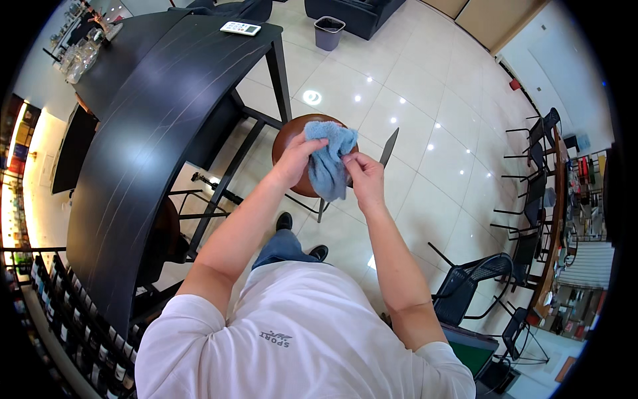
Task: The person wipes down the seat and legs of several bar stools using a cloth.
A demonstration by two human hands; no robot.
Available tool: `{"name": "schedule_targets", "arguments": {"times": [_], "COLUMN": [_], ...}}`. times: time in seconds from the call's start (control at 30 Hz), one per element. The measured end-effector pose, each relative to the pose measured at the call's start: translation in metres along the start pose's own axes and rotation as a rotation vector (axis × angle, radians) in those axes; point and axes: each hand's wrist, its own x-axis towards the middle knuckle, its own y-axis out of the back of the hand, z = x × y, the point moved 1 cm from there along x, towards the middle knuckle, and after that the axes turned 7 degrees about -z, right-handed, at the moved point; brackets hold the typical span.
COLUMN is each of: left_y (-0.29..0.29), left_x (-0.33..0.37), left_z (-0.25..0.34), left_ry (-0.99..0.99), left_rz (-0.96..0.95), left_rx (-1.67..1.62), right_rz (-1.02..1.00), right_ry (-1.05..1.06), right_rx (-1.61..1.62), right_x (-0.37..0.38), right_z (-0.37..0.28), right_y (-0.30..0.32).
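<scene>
The cloth (331,166) hangs over the stool (286,137); left hand (297,159) and right hand (365,178) each pinch it. Caution: if either pinch loosens, the drooping end may slip beside the stool.

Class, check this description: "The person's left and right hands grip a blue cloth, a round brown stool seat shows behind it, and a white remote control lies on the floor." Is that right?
Not quite: in the head view, the white remote control lies on the black table. The left hand and right hand do grip the blue cloth, with the round brown stool seat behind it.
</scene>
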Motion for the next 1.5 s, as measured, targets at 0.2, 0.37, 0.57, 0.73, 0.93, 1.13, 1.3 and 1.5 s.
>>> {"name": "schedule_targets", "arguments": {"times": [0.2,0.37,0.57,0.73,0.93,1.13,1.3,1.5], "left_y": [0.018,0.027,0.045,0.066,0.068,0.099,0.083,0.091], "left_x": [0.010,0.034,0.062,0.080,0.088,0.095,0.088,0.096], "left_z": [0.024,0.024,0.040,0.031,0.027,-0.003,-0.010,-0.024], "left_ry": [0.028,0.103,0.102,0.204,0.225,0.443,0.280,0.312], "left_rz": [-0.145,-0.253,-0.270,-0.409,-0.411,0.031,-0.226,-0.162], "left_rx": [-0.240,-0.320,-0.518,-0.489,-0.430,-0.260,0.238,0.153], "right_rz": [0.116,0.075,0.229,0.188,0.490,0.486,0.487,0.398], "right_ry": [0.145,-0.032,-0.154,-0.249,-0.042,0.098,0.087,-0.044], "right_rx": [0.118,0.084,0.365,0.371,0.469,0.319,-0.058,0.049], "right_x": [0.017,0.043,0.066,0.068,0.077,0.078,0.085,0.089], "right_z": [-0.034,-0.022,0.001,0.009,0.006,-0.029,-0.053,-0.071], "right_y": [-0.007,-0.026,-0.043,-0.054,-0.037,-0.019,-0.012,-0.012]}}
